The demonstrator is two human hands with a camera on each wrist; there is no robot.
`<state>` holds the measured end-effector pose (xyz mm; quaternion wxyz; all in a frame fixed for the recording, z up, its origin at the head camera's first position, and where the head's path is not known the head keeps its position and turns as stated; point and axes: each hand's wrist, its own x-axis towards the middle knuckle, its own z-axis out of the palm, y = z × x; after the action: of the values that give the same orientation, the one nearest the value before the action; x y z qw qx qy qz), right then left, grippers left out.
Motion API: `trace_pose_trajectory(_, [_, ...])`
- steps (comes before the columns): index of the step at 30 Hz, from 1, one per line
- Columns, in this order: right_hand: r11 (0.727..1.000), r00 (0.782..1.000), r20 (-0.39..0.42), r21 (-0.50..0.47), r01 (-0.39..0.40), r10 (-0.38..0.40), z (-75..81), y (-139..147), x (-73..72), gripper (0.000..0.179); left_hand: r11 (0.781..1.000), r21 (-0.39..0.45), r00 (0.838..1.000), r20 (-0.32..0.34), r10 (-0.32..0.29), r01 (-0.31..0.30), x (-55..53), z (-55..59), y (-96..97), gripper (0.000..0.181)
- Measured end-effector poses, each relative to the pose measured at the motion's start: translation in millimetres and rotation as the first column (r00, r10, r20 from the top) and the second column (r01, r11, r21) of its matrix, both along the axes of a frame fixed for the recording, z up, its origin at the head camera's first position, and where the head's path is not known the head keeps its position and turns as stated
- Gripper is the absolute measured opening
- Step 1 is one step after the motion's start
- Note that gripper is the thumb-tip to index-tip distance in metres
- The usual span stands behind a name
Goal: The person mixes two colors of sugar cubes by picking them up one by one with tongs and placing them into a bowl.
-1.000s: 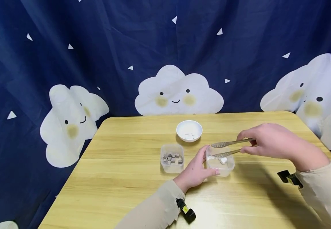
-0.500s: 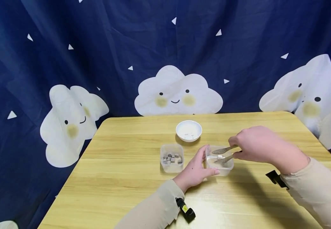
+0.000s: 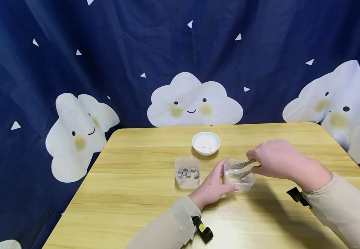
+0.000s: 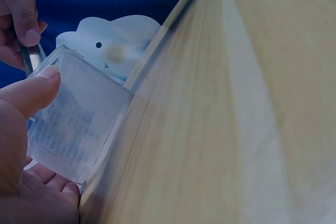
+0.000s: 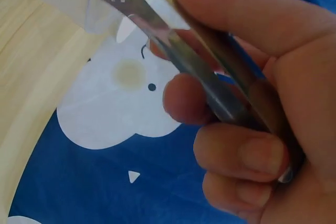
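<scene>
- We saw the left hand (image 3: pixel 209 189) clamped on the right-hand clear container (image 3: pixel 243 187), its thumb (image 3: pixel 232 187) against the near wall and its fingers (image 4: pixel 62 187) round the left side.
- We saw the right hand (image 3: pixel 278 160) curled round the metal tongs (image 3: pixel 241 165), thumb and fingers bent closely about the handles.
- The tongs' two perforated ends stood apart, reaching leftward into that container, over its white contents (image 3: pixel 230 172); we could not tell whether they touched a piece.
- Just left of the left hand, we saw another clear container (image 3: pixel 188 185) with greyish cubes (image 3: pixel 188 174) inside.
- Farther back, we noticed a white bowl (image 3: pixel 203 140) with small bits in it, on the wooden table (image 3: pixel 130 200).
</scene>
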<state>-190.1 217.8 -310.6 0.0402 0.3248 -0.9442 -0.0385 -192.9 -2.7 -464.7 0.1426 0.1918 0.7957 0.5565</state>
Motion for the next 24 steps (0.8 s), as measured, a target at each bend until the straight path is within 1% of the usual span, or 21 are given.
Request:
trace_pose_trajectory(4, [1.000, 0.999, -0.034, 0.004, -0.004, 0.004, -1.9, 1, -2.6, 0.037, 1.000, 0.005, 1.000, -0.004, -0.005, 0.005, -0.7, -1.0, -0.4, 0.098])
trace_pose_trajectory(11, [0.998, 0.999, -0.034, 0.054, -0.014, 0.016, -13.1, -2, -6.5, 0.037, 1.000, 0.012, 1.000, -0.008, -0.014, 0.014, -1.0, -2.5, 0.3, 0.098])
trace_pose_trajectory(17, [0.999, 0.996, -0.072, 0.014, -0.049, 0.050, -13.9, 0, -3.7, 0.042, 1.000, 0.024, 1.000, -0.006, -0.014, 0.014, -0.3, -1.4, 0.2, 0.097])
trace_pose_trajectory(24, [0.998, 0.993, -0.101, -0.026, -0.060, 0.058, -9.6, 6, -0.3, 0.045, 1.000, 0.023, 1.000, -0.011, -0.014, 0.014, 0.6, -0.7, 0.1, 0.098])
